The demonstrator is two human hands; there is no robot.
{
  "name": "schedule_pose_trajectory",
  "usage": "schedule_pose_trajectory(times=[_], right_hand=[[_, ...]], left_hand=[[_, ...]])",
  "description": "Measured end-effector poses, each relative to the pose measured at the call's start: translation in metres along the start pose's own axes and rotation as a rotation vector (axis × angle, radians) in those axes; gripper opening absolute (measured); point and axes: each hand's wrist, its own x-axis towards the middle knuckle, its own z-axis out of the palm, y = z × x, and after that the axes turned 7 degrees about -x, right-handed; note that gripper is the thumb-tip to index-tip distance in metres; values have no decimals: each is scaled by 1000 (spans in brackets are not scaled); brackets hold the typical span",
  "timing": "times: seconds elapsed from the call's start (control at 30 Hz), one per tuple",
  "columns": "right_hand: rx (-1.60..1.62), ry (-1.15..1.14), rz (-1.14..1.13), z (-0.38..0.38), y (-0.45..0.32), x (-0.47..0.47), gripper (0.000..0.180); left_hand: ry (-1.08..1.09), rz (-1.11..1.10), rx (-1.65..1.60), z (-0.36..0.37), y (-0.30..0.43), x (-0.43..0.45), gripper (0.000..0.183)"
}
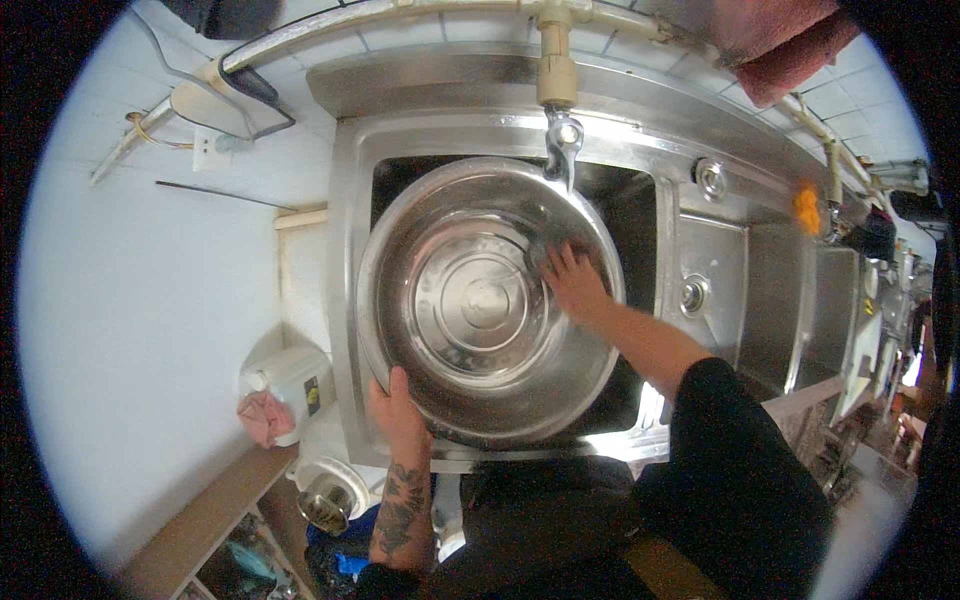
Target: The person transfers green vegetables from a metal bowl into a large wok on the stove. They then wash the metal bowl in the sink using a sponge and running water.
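A large round stainless steel basin (480,412) sits over the left sink bowl, its ringed bottom facing up at me. My left hand (397,412) grips the basin's rim at the lower left, thumb on the inside. Inside the basin, my right hand (576,283) is against the upper right wall, fingers spread. Under its fingertips is a small grey scouring pad (538,253), blurred and mostly covered by the fingers. A metal faucet (564,142) reaches over the basin's back rim.
Right of the basin is a second sink bowl (712,262) with a drain. A white plastic jug (289,382) with a pink cloth (266,420) stands at left. Pipes (450,11) run along the tiled wall, and a reddish towel (795,67) hangs upper right.
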Motion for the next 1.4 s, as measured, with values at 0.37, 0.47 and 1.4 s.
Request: schedule_pose_trajectory(times=[0.37, 0.47, 1.4], right_hand=[[1103, 222, -176, -95, -172, -13, 48], [592, 275, 43, -102, -121, 59, 48], [-577, -174, -209, -40, 70, -3, 60]], left_hand=[[-234, -7, 197, 2, 11, 9, 31], [-256, 52, 307, 0, 19, 11, 33], [-192, 187, 186, -8, -21, 36, 30]])
